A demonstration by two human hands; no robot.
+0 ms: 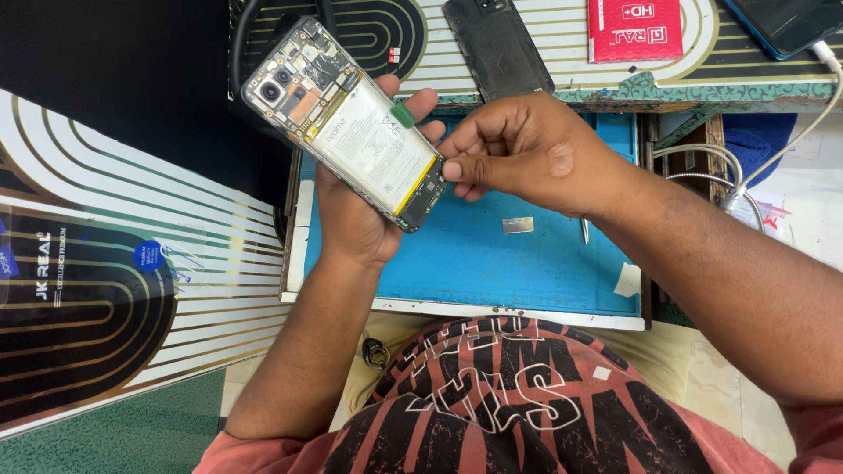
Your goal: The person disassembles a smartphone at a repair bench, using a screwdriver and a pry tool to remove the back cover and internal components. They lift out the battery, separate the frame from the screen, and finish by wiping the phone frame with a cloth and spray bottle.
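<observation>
Head view: the left hand cradles an opened smartphone with white battery and bare circuit boards above the blue work mat. The right hand pinches its lower corner — tilted, it could slip, or fingertips could strain exposed connectors.

A blue work mat on the counter carries a small metal plate and a white scrap.

Blue mat — white battery — red-and-black patterned shirt.
</observation>
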